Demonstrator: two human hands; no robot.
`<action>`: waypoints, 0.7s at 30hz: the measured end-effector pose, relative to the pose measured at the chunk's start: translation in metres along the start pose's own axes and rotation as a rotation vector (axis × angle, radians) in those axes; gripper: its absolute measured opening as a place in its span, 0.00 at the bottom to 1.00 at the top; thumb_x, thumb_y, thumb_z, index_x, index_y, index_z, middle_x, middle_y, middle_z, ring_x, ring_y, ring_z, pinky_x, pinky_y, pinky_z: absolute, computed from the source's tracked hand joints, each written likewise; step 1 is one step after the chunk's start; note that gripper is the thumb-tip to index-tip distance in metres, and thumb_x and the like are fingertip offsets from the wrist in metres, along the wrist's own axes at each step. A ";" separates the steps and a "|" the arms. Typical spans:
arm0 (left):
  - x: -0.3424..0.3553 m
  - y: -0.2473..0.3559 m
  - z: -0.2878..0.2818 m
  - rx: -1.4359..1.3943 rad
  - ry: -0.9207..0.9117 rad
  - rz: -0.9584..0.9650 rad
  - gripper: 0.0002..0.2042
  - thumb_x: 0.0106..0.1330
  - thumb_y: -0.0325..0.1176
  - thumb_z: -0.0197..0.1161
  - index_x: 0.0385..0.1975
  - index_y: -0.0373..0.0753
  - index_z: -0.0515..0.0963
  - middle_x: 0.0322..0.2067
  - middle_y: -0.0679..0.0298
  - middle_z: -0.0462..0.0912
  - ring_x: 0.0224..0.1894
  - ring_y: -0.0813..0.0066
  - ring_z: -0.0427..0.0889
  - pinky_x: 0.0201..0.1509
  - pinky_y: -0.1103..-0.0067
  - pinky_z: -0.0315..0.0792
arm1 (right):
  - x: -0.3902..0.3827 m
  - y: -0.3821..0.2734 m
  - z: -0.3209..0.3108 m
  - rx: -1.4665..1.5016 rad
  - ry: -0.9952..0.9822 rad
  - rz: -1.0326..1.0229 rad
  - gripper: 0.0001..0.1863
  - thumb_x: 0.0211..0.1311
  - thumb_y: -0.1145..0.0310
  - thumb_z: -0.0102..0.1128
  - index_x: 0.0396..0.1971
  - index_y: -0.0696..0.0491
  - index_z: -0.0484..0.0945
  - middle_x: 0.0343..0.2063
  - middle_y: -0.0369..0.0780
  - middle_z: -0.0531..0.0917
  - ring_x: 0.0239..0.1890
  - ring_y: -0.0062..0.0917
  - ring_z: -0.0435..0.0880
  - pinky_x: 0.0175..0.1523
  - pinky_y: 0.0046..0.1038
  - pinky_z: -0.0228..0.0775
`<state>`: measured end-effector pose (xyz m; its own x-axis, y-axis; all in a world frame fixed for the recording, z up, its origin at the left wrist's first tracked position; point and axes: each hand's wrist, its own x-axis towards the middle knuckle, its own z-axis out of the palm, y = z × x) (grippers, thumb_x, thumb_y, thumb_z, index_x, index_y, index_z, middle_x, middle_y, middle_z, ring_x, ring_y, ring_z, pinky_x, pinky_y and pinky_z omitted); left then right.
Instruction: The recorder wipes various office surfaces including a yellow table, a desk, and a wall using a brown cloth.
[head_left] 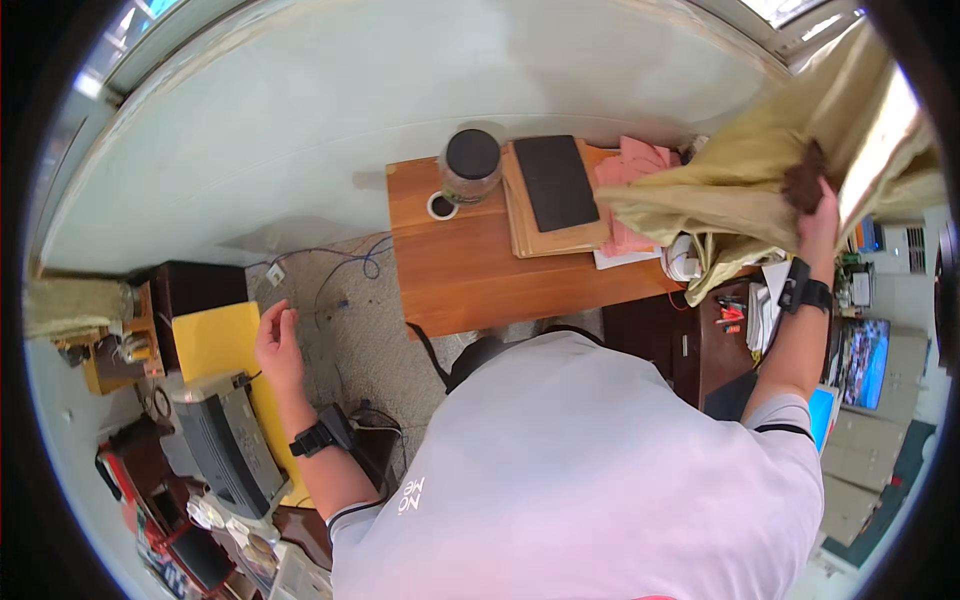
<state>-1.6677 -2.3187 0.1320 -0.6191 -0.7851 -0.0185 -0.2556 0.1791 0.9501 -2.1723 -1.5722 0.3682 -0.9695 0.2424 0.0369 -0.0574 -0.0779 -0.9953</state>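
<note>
On the left, we are seeing a gray printer (230,450) that is sitting beside a flat yellow sheet (215,335). We are holding our left hand (280,350) up near the sheet's right edge. Its fingers are bending a little, and they are gripping nothing. Next, a brown wooden worktop (450,275) is standing by the wall. On it, a round white thing (442,206) with a dark middle is resting just beside a clear jar (470,175) with a black lid. A black folder (555,183) is lying on top of tan folders (518,220), and pink papers (640,165) are peeking out beside them. A shiny gold curtain (730,160) is hanging partly over the papers. At the far right, our right hand (820,215) is holding a brown bundle (803,180) against the curtain. The bundle is sitting right at the fingers, touching them; we are not able to tell whether they are pinching the curtain too.
</note>
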 end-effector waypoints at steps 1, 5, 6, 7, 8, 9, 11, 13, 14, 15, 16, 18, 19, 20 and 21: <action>0.006 -0.003 0.005 -0.018 -0.027 0.009 0.10 0.74 0.28 0.59 0.51 0.32 0.79 0.40 0.64 0.84 0.43 0.78 0.83 0.53 0.80 0.76 | 0.020 -0.014 -0.062 -0.149 0.156 -0.094 0.14 0.71 0.66 0.55 0.52 0.53 0.81 0.45 0.40 0.87 0.46 0.32 0.86 0.50 0.36 0.77; 0.009 0.006 0.014 0.026 -0.075 0.012 0.11 0.75 0.29 0.58 0.52 0.32 0.78 0.41 0.63 0.84 0.44 0.77 0.83 0.54 0.79 0.76 | 0.002 -0.026 -0.095 -1.046 0.646 -0.197 0.16 0.70 0.61 0.57 0.47 0.57 0.84 0.44 0.41 0.87 0.45 0.30 0.85 0.53 0.33 0.74; 0.011 0.010 0.017 0.055 -0.084 0.017 0.11 0.75 0.29 0.58 0.52 0.32 0.78 0.41 0.63 0.84 0.45 0.77 0.83 0.54 0.79 0.76 | 0.000 -0.025 -0.094 -1.589 0.646 -0.156 0.18 0.68 0.59 0.61 0.46 0.59 0.84 0.45 0.41 0.86 0.46 0.32 0.84 0.58 0.31 0.72; 0.011 0.014 0.021 0.053 -0.097 0.025 0.11 0.75 0.29 0.58 0.52 0.32 0.78 0.41 0.63 0.84 0.45 0.77 0.83 0.54 0.79 0.76 | -0.007 -0.015 -0.064 -1.055 0.624 -0.253 0.17 0.67 0.62 0.62 0.47 0.60 0.83 0.45 0.42 0.86 0.47 0.31 0.83 0.58 0.31 0.72; 0.010 0.020 0.024 0.050 -0.097 0.033 0.11 0.75 0.30 0.58 0.52 0.32 0.78 0.41 0.63 0.84 0.45 0.77 0.83 0.53 0.79 0.76 | -0.011 -0.004 -0.027 -0.521 0.578 -0.340 0.17 0.67 0.64 0.63 0.48 0.60 0.82 0.45 0.42 0.85 0.47 0.30 0.83 0.58 0.30 0.72; 0.010 0.027 0.028 0.046 -0.100 0.045 0.12 0.75 0.30 0.58 0.52 0.32 0.78 0.41 0.62 0.83 0.45 0.77 0.83 0.53 0.79 0.76 | -0.005 0.009 -0.011 -0.323 0.466 -0.383 0.17 0.67 0.66 0.64 0.50 0.61 0.81 0.46 0.42 0.84 0.48 0.28 0.82 0.57 0.29 0.72; 0.008 0.036 0.027 0.049 -0.112 0.046 0.12 0.75 0.30 0.58 0.53 0.32 0.77 0.41 0.62 0.83 0.45 0.77 0.83 0.53 0.79 0.76 | 0.012 0.021 0.019 -0.141 0.301 -0.451 0.19 0.68 0.69 0.64 0.55 0.61 0.77 0.49 0.42 0.83 0.49 0.26 0.81 0.57 0.26 0.72; 0.004 0.043 0.020 0.103 -0.087 0.073 0.12 0.75 0.30 0.58 0.52 0.32 0.78 0.41 0.62 0.83 0.44 0.77 0.82 0.53 0.79 0.76 | 0.034 0.025 0.038 -0.159 0.207 -0.496 0.20 0.68 0.70 0.63 0.57 0.59 0.76 0.50 0.42 0.82 0.49 0.24 0.81 0.56 0.25 0.73; 0.001 0.045 0.016 0.103 -0.090 0.078 0.12 0.75 0.30 0.58 0.52 0.32 0.78 0.41 0.62 0.83 0.44 0.77 0.82 0.53 0.79 0.76 | 0.050 0.028 0.041 -0.159 0.153 -0.515 0.20 0.69 0.70 0.63 0.58 0.58 0.75 0.50 0.42 0.82 0.49 0.24 0.81 0.55 0.26 0.73; -0.004 0.047 0.011 0.132 -0.071 0.072 0.11 0.75 0.30 0.58 0.52 0.32 0.78 0.41 0.63 0.82 0.44 0.77 0.81 0.52 0.79 0.76 | 0.063 0.030 0.041 -0.158 0.156 -0.514 0.20 0.69 0.70 0.63 0.58 0.58 0.75 0.50 0.42 0.82 0.49 0.24 0.81 0.55 0.26 0.73; -0.012 0.052 0.010 0.160 -0.051 0.065 0.11 0.75 0.30 0.58 0.51 0.32 0.78 0.41 0.63 0.82 0.44 0.77 0.81 0.52 0.80 0.75 | 0.078 0.033 0.041 -0.104 0.093 -0.445 0.21 0.68 0.70 0.64 0.60 0.56 0.74 0.50 0.41 0.82 0.49 0.25 0.82 0.53 0.27 0.75; -0.030 0.063 0.008 0.260 -0.028 0.060 0.11 0.75 0.30 0.58 0.50 0.32 0.79 0.41 0.63 0.82 0.43 0.77 0.81 0.51 0.80 0.75 | 0.102 0.042 0.032 -0.050 0.027 -0.371 0.23 0.68 0.71 0.64 0.61 0.55 0.73 0.50 0.41 0.82 0.49 0.25 0.82 0.52 0.29 0.76; -0.039 0.067 0.008 0.280 0.000 0.048 0.11 0.75 0.30 0.58 0.50 0.32 0.79 0.40 0.63 0.83 0.43 0.77 0.81 0.51 0.80 0.75 | 0.114 0.049 0.025 -0.060 0.106 -0.354 0.25 0.67 0.71 0.65 0.62 0.55 0.71 0.51 0.41 0.82 0.49 0.26 0.82 0.50 0.30 0.77; -0.049 0.070 0.008 0.300 0.028 0.036 0.11 0.74 0.30 0.59 0.50 0.32 0.79 0.40 0.63 0.83 0.43 0.77 0.81 0.51 0.80 0.75 | 0.125 0.056 0.016 -0.071 0.185 -0.336 0.27 0.67 0.72 0.65 0.63 0.55 0.70 0.51 0.40 0.82 0.49 0.27 0.82 0.49 0.32 0.78; -0.057 0.075 0.010 0.328 0.031 0.020 0.11 0.74 0.31 0.59 0.50 0.32 0.79 0.41 0.63 0.83 0.43 0.77 0.81 0.51 0.79 0.75 | 0.136 0.064 0.004 -0.069 0.182 -0.335 0.27 0.67 0.72 0.65 0.63 0.55 0.70 0.51 0.40 0.82 0.49 0.27 0.82 0.49 0.32 0.78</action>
<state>-1.6586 -2.2544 0.2018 -0.6051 -0.7960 0.0134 -0.4719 0.3722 0.7993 -2.3091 -1.5475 0.3098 -0.8411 0.4117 0.3506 -0.3414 0.0985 -0.9347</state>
